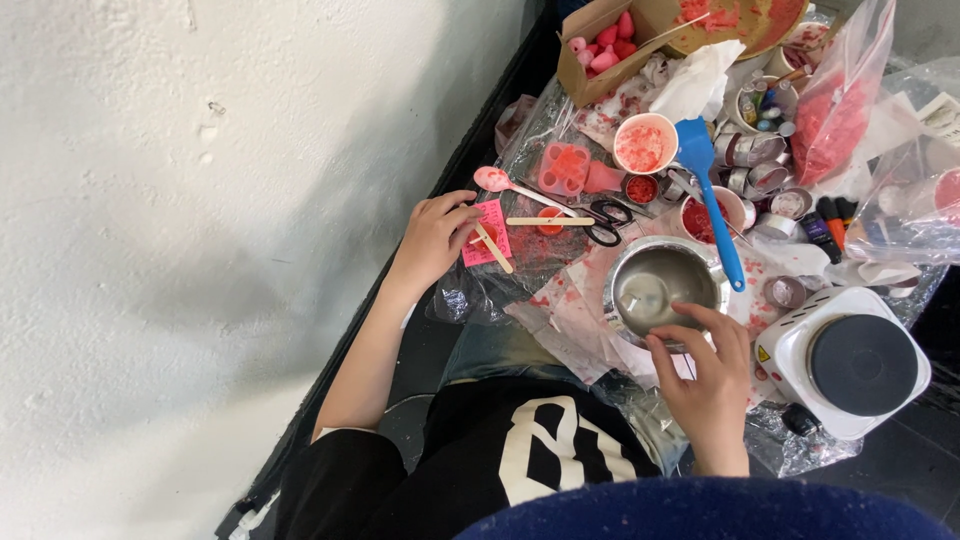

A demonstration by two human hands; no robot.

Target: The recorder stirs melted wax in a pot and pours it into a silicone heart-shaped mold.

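The left hand rests at the left edge of the cluttered work surface, which is covered in clear plastic sheet stained red. Its fingers are curled loosely and pinch a wooden stick that lies slantwise across a small pink paper card; the hand covers the card's left side.

The right hand sits at the near edge of the surface, fingers bent and spread over the near rim of a round metal pot. The fingertips touch the rim; whether they grip it firmly cannot be told. The pot stands upright near the middle of the surface, with a pale film at its bottom.

A blue silicone spatula lies with its handle across the far right rim of the pot, blade pointing away. Just right of the pot, at the near right corner, stands a white electric hotplate with 1 dark round burner.

Between the 2 hands lie a second wooden stick, black-handled scissors and a pink spoon. Beyond them sit a pink silicone mould and a white cup holding red flakes. At the far edge, an open cardboard box holds pink and red shaped pieces, and a clear bag of red granules leans at the far right.
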